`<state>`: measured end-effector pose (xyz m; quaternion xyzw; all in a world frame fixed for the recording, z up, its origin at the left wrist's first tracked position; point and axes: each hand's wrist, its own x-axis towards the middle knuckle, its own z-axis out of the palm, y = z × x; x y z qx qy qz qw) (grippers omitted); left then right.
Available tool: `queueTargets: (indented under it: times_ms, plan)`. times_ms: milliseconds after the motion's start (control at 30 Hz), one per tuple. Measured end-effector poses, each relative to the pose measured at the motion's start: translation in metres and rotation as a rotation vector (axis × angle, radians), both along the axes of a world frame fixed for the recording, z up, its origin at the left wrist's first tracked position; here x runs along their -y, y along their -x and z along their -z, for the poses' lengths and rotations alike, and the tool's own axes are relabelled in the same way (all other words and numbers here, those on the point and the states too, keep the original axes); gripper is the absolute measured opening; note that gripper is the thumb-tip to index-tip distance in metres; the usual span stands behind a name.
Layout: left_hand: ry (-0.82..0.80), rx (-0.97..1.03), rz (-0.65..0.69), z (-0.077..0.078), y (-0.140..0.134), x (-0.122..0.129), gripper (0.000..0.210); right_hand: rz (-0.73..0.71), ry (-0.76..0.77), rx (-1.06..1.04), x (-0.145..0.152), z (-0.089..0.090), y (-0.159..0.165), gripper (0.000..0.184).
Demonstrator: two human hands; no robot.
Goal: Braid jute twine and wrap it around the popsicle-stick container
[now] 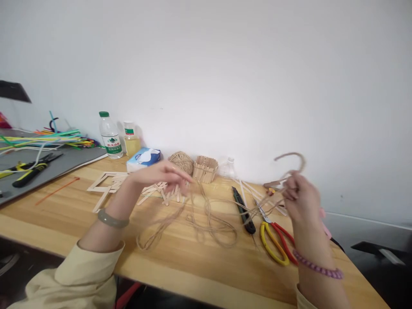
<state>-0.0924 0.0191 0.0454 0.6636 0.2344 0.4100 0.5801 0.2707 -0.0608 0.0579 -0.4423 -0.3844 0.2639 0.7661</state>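
My right hand (301,195) is closed in a fist round several strands of brown twine (222,234), raised above the right side of the table. A curled end of the twine sticks up above that fist. Strands stretch leftward from it to loose loops over the table's middle. My left hand (165,174) is palm down, with its index finger reaching right. Strands meet at its blurred fingertips, which appear to pinch the twine. Below the strands lie a dark utility knife (243,210) and scissors (275,240) with yellow and red handles.
A twine ball (181,162), a small wooden-stick basket (205,168) and a tissue pack (143,159) stand along the wall. Loose craft sticks (164,193) lie before them. Two bottles (111,137) stand further left. Pliers (35,169) and pipe cleaners (61,138) rest on a grey mat.
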Motion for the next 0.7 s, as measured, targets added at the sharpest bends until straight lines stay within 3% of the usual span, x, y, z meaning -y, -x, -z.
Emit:
queueTargets:
  times_ms: [33, 100, 167, 300, 500, 700]
  plan:
    - [-0.055, -0.293, 0.08, 0.002, -0.011, 0.003, 0.017, -0.128, 0.055, 0.065, -0.002, 0.004, 0.016, 0.016]
    - [-0.251, -0.565, -0.055, 0.009, -0.036, 0.009, 0.017, -0.35, 0.192, 0.174, -0.004, 0.015, 0.049, 0.017]
    - [-0.351, -0.581, -0.192, 0.019, -0.061, 0.016, 0.025, -0.5, 0.267, 0.256, -0.003, 0.027, 0.078, 0.022]
    - [-0.131, -0.369, -0.039, 0.036, -0.097, 0.03, 0.045, -0.679, 0.351, 0.414, 0.004, 0.045, 0.112, 0.03]
    - [0.018, -0.119, -0.167, 0.036, -0.103, 0.039, 0.03, -0.671, 0.348, 0.63, 0.008, 0.048, 0.119, 0.03]
    - [-0.111, -0.235, -0.227, 0.033, -0.097, 0.034, 0.03, -0.6, 0.257, 0.846, 0.012, 0.046, 0.116, 0.027]
